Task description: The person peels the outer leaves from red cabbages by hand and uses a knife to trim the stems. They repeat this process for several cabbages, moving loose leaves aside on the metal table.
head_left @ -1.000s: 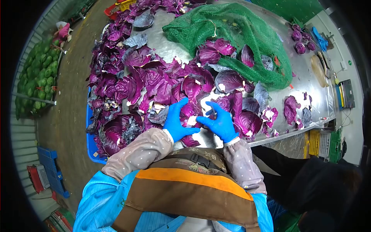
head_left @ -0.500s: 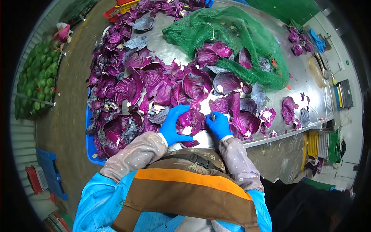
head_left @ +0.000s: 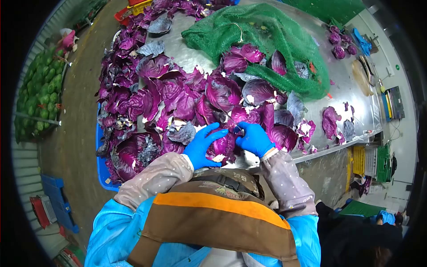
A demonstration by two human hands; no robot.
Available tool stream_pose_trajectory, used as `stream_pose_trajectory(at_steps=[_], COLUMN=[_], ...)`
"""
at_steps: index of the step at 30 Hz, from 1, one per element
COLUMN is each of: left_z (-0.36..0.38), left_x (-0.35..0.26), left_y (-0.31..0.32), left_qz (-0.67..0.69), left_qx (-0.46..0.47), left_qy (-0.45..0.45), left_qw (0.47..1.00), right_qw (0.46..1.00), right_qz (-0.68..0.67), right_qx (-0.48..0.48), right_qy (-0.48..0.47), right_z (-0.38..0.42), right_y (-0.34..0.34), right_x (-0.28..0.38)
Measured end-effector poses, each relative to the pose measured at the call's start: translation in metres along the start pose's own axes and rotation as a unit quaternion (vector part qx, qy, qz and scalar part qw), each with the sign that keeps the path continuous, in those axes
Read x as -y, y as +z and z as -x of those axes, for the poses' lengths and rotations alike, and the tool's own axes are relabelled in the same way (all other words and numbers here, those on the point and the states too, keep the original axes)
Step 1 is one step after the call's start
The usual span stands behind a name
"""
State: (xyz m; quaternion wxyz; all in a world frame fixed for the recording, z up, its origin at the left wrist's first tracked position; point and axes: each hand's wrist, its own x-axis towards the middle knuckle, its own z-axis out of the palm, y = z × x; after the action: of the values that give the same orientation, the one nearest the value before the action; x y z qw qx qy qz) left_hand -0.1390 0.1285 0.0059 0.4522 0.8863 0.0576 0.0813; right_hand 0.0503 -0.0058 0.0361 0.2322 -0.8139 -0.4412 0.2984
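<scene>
My left hand point(head_left: 200, 148), in a blue glove, grips the left side of a red cabbage point(head_left: 223, 144) at the near edge of the table, its thumb and fingers spread around the cabbage. On the other side, my gloved right hand point(head_left: 254, 139) is closed around a small knife point(head_left: 233, 120). Its thin blade points up and to the left above the cabbage; the handle is mostly hidden in the fist. Loose purple cabbage leaves point(head_left: 182, 98) are heaped just beyond both hands.
A green mesh bag point(head_left: 267, 40) lies across the metal table point(head_left: 351, 102). More leaves fill a blue crate point(head_left: 103, 171) on the left. Whole red cabbages point(head_left: 339, 52) sit at the far right. Bagged green produce point(head_left: 42, 89) stands on the left. A dark-clothed person point(head_left: 360, 240) is at lower right.
My right hand has shifted slightly right and turned, so the knife blade now shows. The cabbage has turned a little in my left hand. The whole view has shifted slightly.
</scene>
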Motion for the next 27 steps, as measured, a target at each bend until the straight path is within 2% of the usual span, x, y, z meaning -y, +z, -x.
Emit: stream_pose_trajectory(at_steps=[2, 5, 6, 7, 10, 11, 12, 13, 15, 17, 18, 21, 22, 25, 26, 27], left_z=[0.000, -0.001, -0.001, -0.001, 0.001, -0.002, -0.003, -0.003, 0.003, 0.013, 0.016, 0.023, 0.023, 0.020, 0.018, 0.017], left_x=[0.009, 0.023, 0.018, 0.008, -0.016, -0.014, -0.009, -0.006, -0.009, -0.002, -0.003, -0.008, -0.011, -0.015, -0.016, -0.015], left_y=[0.000, -0.009, -0.021, -0.034, -0.040, -0.025, -0.015, -0.009, -0.007, -0.006, -0.005, 0.000, 0.001, -0.001, -0.003, -0.004], left_qz=[0.034, 0.069, 0.021, -0.027, 0.094, 0.031, 0.016, 0.001, 0.033, 0.039, 0.046, 0.035, 0.025, 0.005, 0.004, 0.016], left_qx=[-0.016, -0.033, 0.002, 0.036, -0.015, -0.061, -0.102, -0.141, -0.156, -0.143, -0.151, -0.166, -0.170, -0.144, -0.136, -0.132], left_qy=[0.022, 0.047, -0.007, -0.061, -0.191, -0.267, -0.275, -0.279, -0.214, -0.174, -0.169, -0.172, -0.174, -0.170, -0.164, -0.164], left_qw=[0.999, 0.996, 1.000, 0.997, 0.977, 0.961, 0.956, 0.950, 0.964, 0.973, 0.973, 0.970, 0.970, 0.975, 0.977, 0.977], right_qw=[1.000, 0.991, 0.989, 0.989, 0.974, 0.981, 0.985, 0.987, 0.981, 0.981, 0.981, 0.957, 0.964, 0.977, 0.982, 0.984], right_qz=[0.009, -0.082, -0.071, -0.081, -0.140, -0.100, -0.060, -0.021, 0.041, 0.035, -0.024, -0.171, -0.149, -0.050, 0.014, -0.005], right_qx=[-0.028, -0.091, -0.104, -0.114, -0.172, -0.163, -0.157, -0.156, -0.165, -0.144, -0.160, -0.227, -0.221, -0.206, -0.189, -0.176], right_qy=[-0.003, 0.054, 0.075, 0.057, 0.044, 0.043, 0.039, 0.036, 0.094, 0.122, 0.105, 0.051, 0.017, -0.011, 0.002, 0.010], right_z=[-0.001, -0.002, -0.004, -0.001, 0.015, 0.017, 0.017, 0.016, 0.003, 0.009, 0.015, 0.047, 0.052, 0.041, 0.033, 0.030], right_y=[0.010, 0.030, 0.045, 0.049, 0.065, 0.063, 0.058, 0.054, 0.066, 0.058, 0.059, 0.033, 0.030, 0.032, 0.047, 0.046], right_x=[-0.010, -0.019, -0.030, -0.024, -0.003, 0.004, 0.012, 0.016, -0.018, -0.030, -0.033, 0.015, 0.020, 0.038, 0.022, 0.019])
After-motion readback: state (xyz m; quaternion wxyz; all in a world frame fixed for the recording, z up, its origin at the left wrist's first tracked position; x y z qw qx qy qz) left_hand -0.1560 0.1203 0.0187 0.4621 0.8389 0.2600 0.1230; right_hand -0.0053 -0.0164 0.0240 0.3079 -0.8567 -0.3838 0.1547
